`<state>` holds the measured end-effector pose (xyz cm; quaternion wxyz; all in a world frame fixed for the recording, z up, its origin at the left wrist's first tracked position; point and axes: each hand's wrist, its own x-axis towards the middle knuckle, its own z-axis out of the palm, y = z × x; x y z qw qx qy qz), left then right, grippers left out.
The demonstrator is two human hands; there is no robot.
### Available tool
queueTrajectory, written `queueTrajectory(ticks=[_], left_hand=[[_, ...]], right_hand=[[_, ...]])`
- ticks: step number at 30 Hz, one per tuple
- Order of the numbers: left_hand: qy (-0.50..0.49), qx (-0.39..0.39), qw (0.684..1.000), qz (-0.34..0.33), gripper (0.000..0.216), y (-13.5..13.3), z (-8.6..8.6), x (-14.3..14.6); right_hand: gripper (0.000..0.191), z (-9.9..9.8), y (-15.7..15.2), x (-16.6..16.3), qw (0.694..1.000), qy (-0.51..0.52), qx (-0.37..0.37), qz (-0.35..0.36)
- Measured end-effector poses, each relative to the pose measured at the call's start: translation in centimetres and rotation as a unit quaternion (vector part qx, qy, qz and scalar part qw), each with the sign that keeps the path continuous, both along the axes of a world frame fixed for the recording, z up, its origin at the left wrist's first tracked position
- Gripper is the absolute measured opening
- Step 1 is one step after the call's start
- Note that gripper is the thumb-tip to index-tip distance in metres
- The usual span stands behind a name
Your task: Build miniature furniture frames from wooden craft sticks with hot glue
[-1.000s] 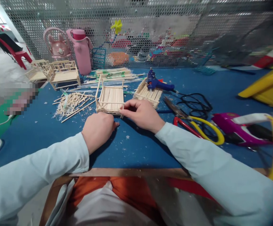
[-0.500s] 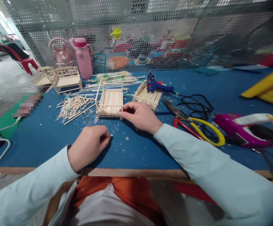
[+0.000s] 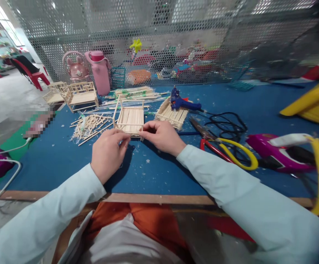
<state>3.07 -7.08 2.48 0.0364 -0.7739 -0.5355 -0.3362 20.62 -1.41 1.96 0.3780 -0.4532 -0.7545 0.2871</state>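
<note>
A small chair frame made of thin wooden sticks (image 3: pixel 131 115) stands on the blue table, with a slatted seat and upright posts. My right hand (image 3: pixel 163 137) pinches its front right corner with thumb and fingertips. Close to the front edge, my left hand (image 3: pixel 108 152) is closed in a pinch. Whatever lies between its fingertips is too small and hidden to make out. Behind and to the right, a second slatted stick piece (image 3: pixel 171 116) carries a blue glue gun (image 3: pixel 185 104). Loose short sticks (image 3: pixel 91 124) lie in a heap to the left.
Scissors with red and yellow handles (image 3: pixel 239 154), a black cable (image 3: pixel 228 123) and a purple tool (image 3: pixel 280 152) lie on the right. Finished-looking stick benches (image 3: pixel 80 96) and a pink bottle (image 3: pixel 100 75) stand back left, before a perforated metal screen (image 3: pixel 203 22).
My left hand has moved up and forward from the table's front to the front edge of the stick chair. My right hand keeps its pinch on the corner. The view has shifted slightly.
</note>
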Motion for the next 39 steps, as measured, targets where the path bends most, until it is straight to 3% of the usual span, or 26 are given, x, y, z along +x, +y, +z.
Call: queueTrajectory(ticks=[4,11,16,21,32,39], left_hand=[[0.01,0.046,0.999,-0.01,0.018,0.5,0.0,1.3],[0.083,0.047,0.995,0.024,0.019,1.7,-0.5,1.3],[0.135,0.085,0.987,-0.025,0.024,2.5,-0.9,0.7],[0.163,0.107,0.98,-0.032,0.025,2.7,-0.8,0.6],[0.141,0.087,0.986,0.006,0.022,2.6,-1.0,0.6],[0.111,0.074,0.991,-0.009,0.024,2.8,-1.0,0.6]], right_hand=[[0.016,-0.1,0.1,0.0,1.0,0.003,0.001,0.005],[0.018,-0.3,0.2,-0.1,1.0,0.016,0.0,0.02],[0.02,-0.3,0.2,-0.1,0.999,0.019,-0.001,0.03],[0.02,-0.4,0.3,0.0,0.999,0.015,0.011,0.029],[0.019,-0.3,0.1,-0.1,1.0,0.013,0.005,0.018],[0.02,-0.4,0.1,0.0,1.0,0.009,0.015,0.022]])
